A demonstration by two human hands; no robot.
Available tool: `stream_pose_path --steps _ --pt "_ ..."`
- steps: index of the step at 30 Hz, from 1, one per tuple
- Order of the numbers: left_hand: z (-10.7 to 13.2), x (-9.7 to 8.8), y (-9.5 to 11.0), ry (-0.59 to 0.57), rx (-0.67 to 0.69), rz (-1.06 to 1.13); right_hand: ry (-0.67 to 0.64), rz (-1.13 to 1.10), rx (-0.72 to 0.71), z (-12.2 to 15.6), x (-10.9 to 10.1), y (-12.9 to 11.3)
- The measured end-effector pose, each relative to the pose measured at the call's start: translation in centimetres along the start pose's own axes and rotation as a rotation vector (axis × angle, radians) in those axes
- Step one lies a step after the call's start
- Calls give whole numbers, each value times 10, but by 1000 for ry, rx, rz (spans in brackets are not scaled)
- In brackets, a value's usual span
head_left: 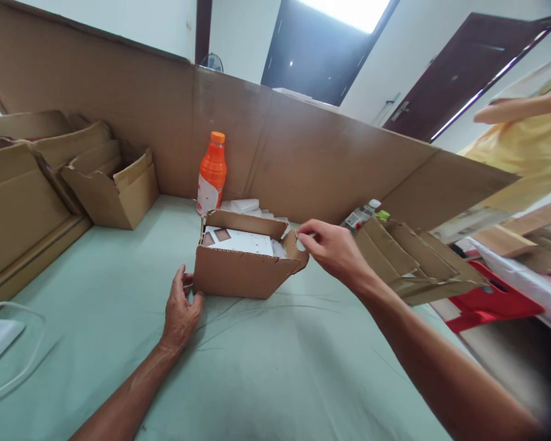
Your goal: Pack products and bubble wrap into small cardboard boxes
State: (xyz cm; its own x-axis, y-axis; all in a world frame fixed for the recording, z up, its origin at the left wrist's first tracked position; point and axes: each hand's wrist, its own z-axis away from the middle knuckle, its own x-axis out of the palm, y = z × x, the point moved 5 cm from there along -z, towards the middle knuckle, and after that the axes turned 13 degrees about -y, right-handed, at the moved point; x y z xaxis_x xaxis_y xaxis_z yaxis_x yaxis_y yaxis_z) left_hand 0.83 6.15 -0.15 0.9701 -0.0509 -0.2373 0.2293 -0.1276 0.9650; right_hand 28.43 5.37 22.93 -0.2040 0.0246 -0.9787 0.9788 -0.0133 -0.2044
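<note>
A small open cardboard box (pixel 239 272) sits on the pale green cloth (pixel 266 367) in the middle of the table, with a white item (pixel 239 241) inside it. My left hand (pixel 180 306) rests against the box's lower left corner, fingers curled onto its side. My right hand (pixel 333 248) pinches the box's right side flap (pixel 298 251) between thumb and fingers.
An orange bottle (pixel 212 174) stands behind the box against a tall cardboard wall (pixel 303 147). Empty cardboard boxes (pixel 112 187) are stacked at the left, flattened ones (pixel 413 257) at the right by a clear bottle (pixel 360 215). Another person in yellow (pixel 528 138) is at far right.
</note>
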Motion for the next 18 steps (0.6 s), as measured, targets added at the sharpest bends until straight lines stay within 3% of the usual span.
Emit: stream_pose_path --steps 2,3,6,8,10,14,18 --pt "1 0 2 12 40 8 159 -185 6 35 6 25" --pt "1 0 2 16 61 17 166 -263 18 49 19 37" --pt "2 -1 4 3 82 63 30 -483 15 67 83 57" --pt "1 -3 7 -13 60 97 -77 -567 -12 62 123 52" --pt "-1 -4 14 -33 22 114 -129 -585 -25 51 146 41" --pt "-1 -2 37 -90 -69 103 -111 -521 -36 50 149 25" --pt "30 7 57 -179 -75 59 47 -451 -46 111 140 39"
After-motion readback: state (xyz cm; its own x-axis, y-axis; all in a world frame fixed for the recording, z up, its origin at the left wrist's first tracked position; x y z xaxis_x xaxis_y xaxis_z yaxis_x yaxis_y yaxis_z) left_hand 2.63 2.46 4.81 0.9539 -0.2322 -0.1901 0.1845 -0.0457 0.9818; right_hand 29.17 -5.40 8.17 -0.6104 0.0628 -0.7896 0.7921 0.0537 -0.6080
